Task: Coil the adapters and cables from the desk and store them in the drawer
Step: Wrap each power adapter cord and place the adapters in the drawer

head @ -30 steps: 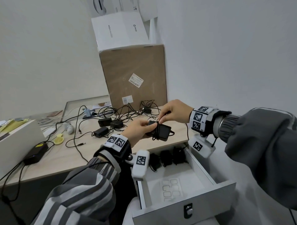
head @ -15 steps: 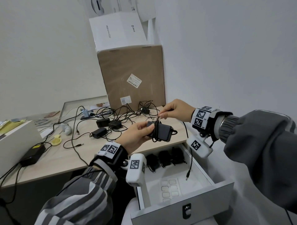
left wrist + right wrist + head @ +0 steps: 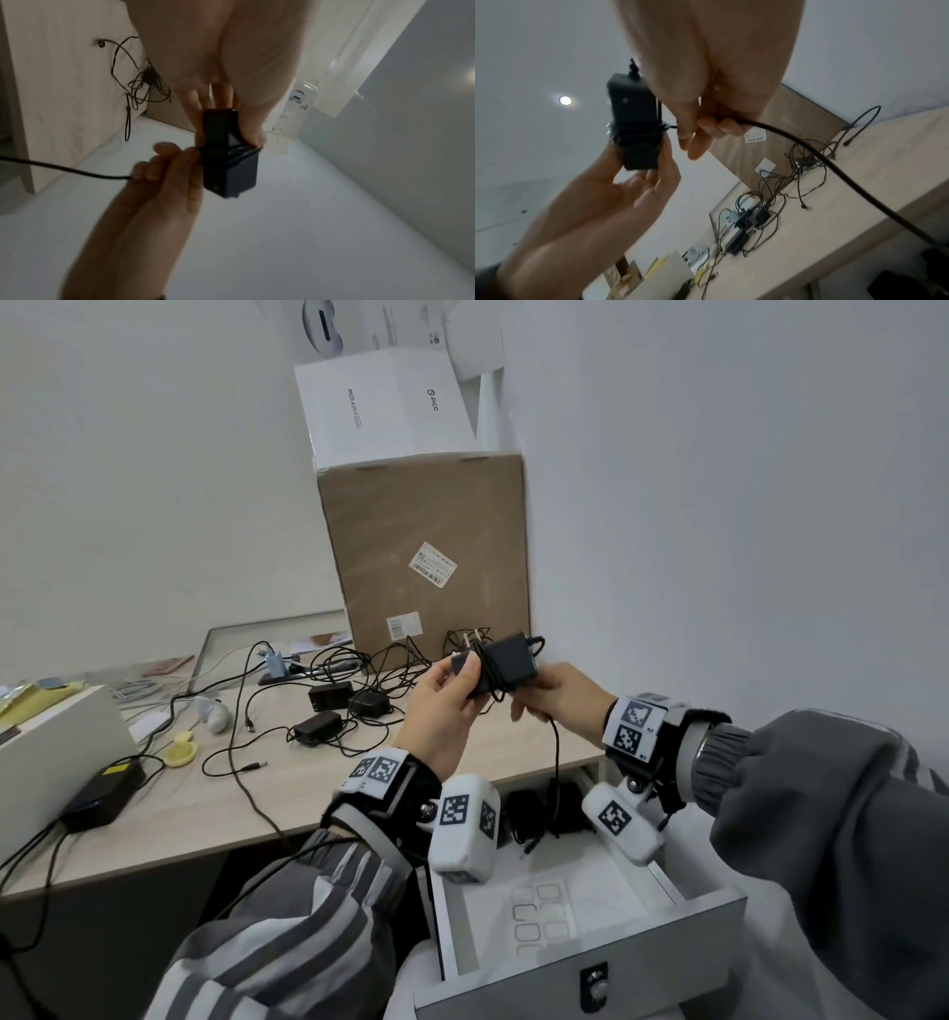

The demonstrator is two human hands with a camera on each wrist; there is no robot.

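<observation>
Now the black adapter [image 3: 506,660] is being held up above the open drawer [image 3: 580,968], with cable [image 3: 555,752] turns around it. The left hand [image 3: 444,711] is gripping its body, and the right hand [image 3: 557,695] is pinching the cable just beside it. More adapters [image 3: 328,711] are lying on the tabletop [image 3: 169,814] left of it.

— What stands at the back, upper middle of the frame?
— A brown cardboard box [image 3: 426,562] against the wall, a white box [image 3: 382,405] on top.
— And at the left edge?
— A white case [image 3: 56,737], a yellow disc [image 3: 179,753] just beside it, a small white object [image 3: 214,713] further back.
</observation>
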